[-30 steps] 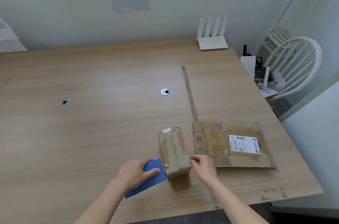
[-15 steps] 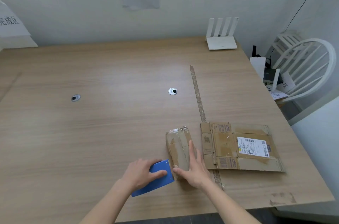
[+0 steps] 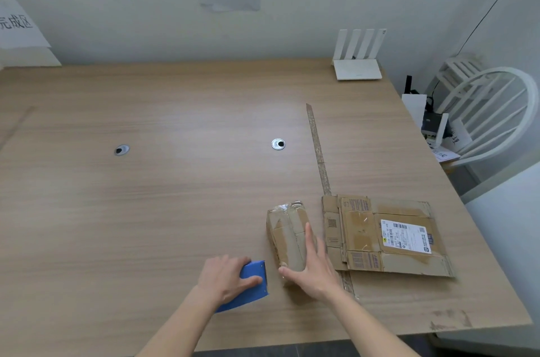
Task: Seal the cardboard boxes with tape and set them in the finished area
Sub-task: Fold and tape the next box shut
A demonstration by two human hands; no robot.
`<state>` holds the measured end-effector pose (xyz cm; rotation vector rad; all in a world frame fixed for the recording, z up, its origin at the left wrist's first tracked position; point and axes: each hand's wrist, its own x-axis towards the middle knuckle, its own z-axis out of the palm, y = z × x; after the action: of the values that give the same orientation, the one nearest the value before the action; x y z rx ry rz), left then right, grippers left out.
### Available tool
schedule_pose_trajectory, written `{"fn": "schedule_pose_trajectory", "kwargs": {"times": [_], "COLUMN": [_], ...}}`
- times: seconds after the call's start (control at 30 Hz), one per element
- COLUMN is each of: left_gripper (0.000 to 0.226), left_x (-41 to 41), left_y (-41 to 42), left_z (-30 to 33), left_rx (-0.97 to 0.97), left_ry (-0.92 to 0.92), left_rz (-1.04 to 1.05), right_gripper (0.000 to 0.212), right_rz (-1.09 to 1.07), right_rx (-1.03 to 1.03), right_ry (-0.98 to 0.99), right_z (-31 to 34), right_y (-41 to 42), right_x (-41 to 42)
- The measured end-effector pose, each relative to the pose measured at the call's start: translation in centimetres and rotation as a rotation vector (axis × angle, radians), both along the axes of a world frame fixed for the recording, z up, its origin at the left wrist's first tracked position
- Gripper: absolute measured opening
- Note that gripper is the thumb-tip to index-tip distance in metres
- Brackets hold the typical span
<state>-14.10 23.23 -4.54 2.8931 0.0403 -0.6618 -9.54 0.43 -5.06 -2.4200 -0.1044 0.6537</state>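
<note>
A small cardboard box, wrapped in clear tape, lies on the wooden table near its front edge. My right hand rests on it: straight fingers lie along its top right side and the thumb reaches across its near end. Just left of the box, my left hand holds a flat blue tool against the table, thumb laid across its face. A narrow gap separates the tool from the box. A flattened cardboard carton with a white shipping label lies right of the box.
A strip of brown tape runs across the table from the carton toward the back. A white router stands at the back right. A white chair is beyond the right edge. A paper sign hangs at far left.
My right hand moved from the box's right side up onto its top and near end. My left hand and the blue tool drew slightly away from the box.
</note>
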Motion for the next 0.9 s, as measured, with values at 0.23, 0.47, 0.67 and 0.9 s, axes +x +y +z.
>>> {"fn": "schedule_pose_trajectory", "kwargs": {"times": [0.23,0.47,0.67,0.9], "left_gripper": [0.049,0.051,0.055,0.074], "left_x": [1.1,-1.1,-2.1,-3.5], "left_y": [-4.4,-1.9,-0.1,0.4], "left_z": [-3.1,-5.2,-6.6,-7.3], "left_rx": [0.174,0.184,0.122,0.103], "left_ry": [-0.062,-0.129,-0.158,-0.158], "left_rz": [0.01,0.134,0.18,0.193], "right_gripper": [0.132,0.132,0.135,0.135], "right_rz": [-0.043,-0.001,-0.059,-0.033], "right_rx": [-0.027,-0.08,-0.329,-0.333], "right_ry": [-0.064,-0.079,-0.131,-0.078], "right_z": [-1.2,-0.8,-0.7,-1.1], "right_y": [-0.1,-0.4,2.8,1.6], "right_x": [0.1,-0.1,-1.1,-0.4]}}
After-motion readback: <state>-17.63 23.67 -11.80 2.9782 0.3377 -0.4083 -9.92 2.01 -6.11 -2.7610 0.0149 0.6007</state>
